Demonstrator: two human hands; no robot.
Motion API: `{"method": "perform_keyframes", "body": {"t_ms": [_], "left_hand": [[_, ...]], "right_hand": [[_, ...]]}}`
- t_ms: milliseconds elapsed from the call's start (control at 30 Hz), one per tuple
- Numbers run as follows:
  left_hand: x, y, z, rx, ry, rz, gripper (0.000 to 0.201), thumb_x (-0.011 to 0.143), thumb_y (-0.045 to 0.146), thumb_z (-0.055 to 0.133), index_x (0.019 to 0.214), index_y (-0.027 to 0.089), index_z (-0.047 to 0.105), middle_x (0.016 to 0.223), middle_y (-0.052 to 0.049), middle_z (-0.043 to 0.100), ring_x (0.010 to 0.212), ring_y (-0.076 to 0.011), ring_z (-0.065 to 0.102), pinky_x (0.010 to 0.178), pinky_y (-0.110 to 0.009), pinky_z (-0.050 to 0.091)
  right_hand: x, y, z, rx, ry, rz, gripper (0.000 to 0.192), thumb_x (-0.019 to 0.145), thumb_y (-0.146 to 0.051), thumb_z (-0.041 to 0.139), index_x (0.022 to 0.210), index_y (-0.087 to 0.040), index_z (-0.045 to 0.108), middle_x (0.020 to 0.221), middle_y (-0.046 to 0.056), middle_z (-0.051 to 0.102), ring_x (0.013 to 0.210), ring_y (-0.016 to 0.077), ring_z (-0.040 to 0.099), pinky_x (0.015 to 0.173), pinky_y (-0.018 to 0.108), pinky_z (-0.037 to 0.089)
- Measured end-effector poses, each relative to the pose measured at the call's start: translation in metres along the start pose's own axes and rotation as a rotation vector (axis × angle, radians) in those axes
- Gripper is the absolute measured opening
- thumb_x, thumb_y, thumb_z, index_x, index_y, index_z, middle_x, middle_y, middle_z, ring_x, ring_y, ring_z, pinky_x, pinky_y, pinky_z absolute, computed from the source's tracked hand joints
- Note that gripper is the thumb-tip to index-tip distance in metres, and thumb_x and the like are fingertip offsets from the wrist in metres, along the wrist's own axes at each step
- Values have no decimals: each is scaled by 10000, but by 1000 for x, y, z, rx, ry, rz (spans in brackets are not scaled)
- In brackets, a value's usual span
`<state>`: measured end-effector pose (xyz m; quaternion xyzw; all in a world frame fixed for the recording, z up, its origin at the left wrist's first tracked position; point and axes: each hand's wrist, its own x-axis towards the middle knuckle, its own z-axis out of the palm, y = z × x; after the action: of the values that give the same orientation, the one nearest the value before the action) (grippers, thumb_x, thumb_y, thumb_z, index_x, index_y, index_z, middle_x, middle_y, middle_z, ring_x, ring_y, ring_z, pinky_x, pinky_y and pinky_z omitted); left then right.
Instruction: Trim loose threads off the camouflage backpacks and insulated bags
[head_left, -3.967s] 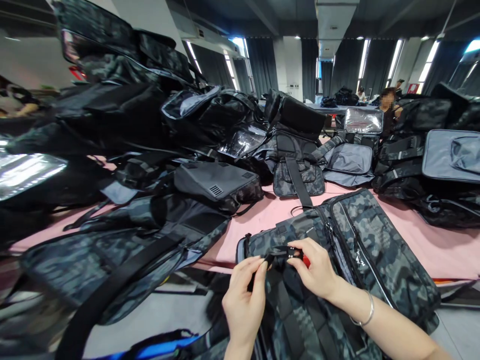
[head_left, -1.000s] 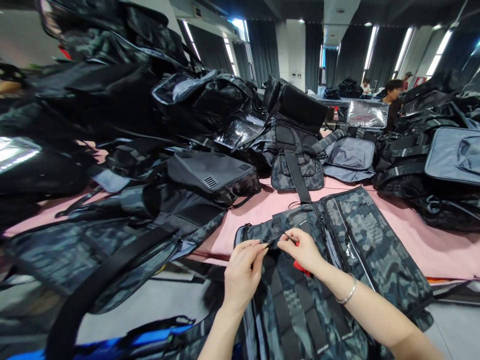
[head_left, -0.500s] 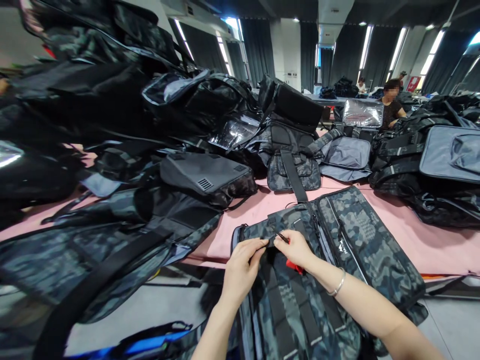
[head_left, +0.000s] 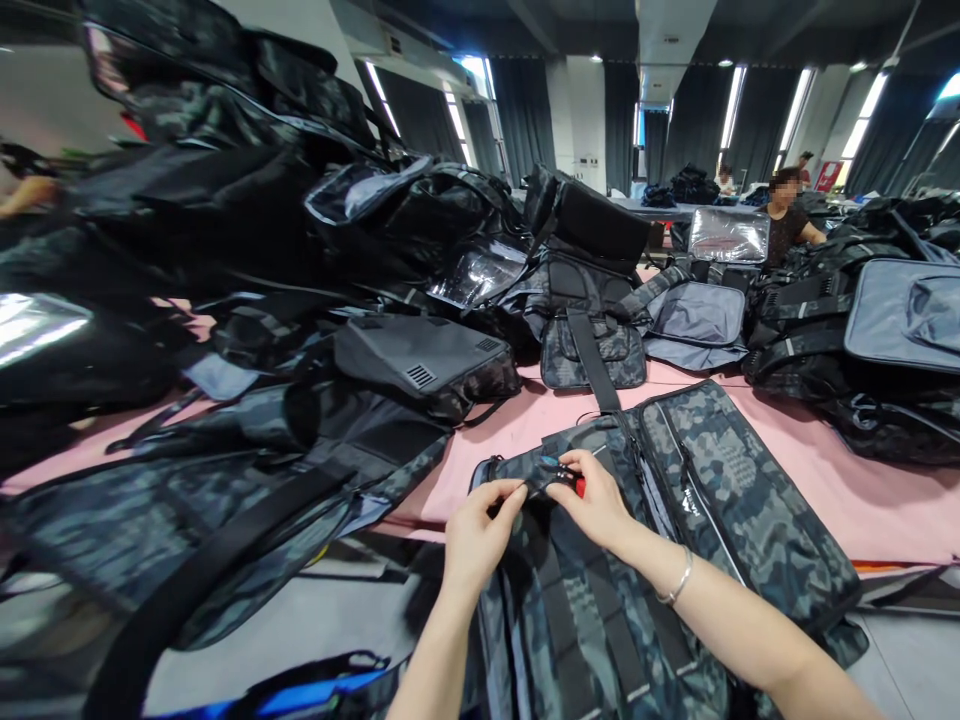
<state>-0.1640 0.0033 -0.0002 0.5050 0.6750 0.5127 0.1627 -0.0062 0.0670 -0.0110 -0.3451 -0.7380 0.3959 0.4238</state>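
A dark camouflage backpack [head_left: 592,590] lies spread on the pink-covered table and hangs over its front edge. At the bag's upper left part, my left hand [head_left: 484,525] pinches dark fabric or webbing between thumb and fingers. Close beside it, my right hand [head_left: 596,500] is closed around a small black-and-red tool [head_left: 580,487], mostly hidden by the fingers, whose kind I cannot make out. The fingertips of both hands almost meet over the bag. A flat camouflage panel [head_left: 739,470] with a zip and white lettering extends to the right.
Piled black bags [head_left: 217,210] rise at the left. Another open bag [head_left: 225,510] with a wide black strap overhangs the left edge of the table [head_left: 495,430]. More bags [head_left: 810,330] stand at the right; a person [head_left: 787,215] sits behind them.
My right hand has turned, and its fingers have shifted around the small tool, so less red shows. My left hand keeps its pinch at the bag. The view has tilted slightly.
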Motion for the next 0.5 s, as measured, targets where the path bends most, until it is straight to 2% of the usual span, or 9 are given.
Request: {"method": "perform_keyframes", "body": {"t_ms": [67,200,300,500], "left_hand": [[-2,0,-1,-71,41,-72,330,690,490,611,729,171,686,776,-69,710,748,-231,643,753,-384,500],[-3,3,-5,-200,104,-155,359,648,505,636,708,155,687,751,-57,703,740,-213,635,749,-355,501],[-2,6,-8,-262,136,-195,359,611,496,665,699,149,693,716,-51,691,715,-201,619,733,-349,496],[-4,12,-8,-320,145,-226,334,565,476,698,674,160,702,700,-42,687,699,-196,601,726,-350,484]], "right_hand": [[-2,0,-2,-75,73,-101,264,818,-271,548,1065,-180,539,972,66,622,850,174,586,799,314,469],[-6,1,-3,-237,139,-318,144,874,-218,476,959,-185,588,856,71,620,802,185,574,747,308,469],[-7,2,-2,-329,163,-370,165,897,-196,443,918,-189,606,836,77,630,830,197,573,755,319,463],[-9,5,-1,-353,117,-403,149,894,-221,468,948,-192,604,875,84,638,852,207,575,762,333,470]]}}
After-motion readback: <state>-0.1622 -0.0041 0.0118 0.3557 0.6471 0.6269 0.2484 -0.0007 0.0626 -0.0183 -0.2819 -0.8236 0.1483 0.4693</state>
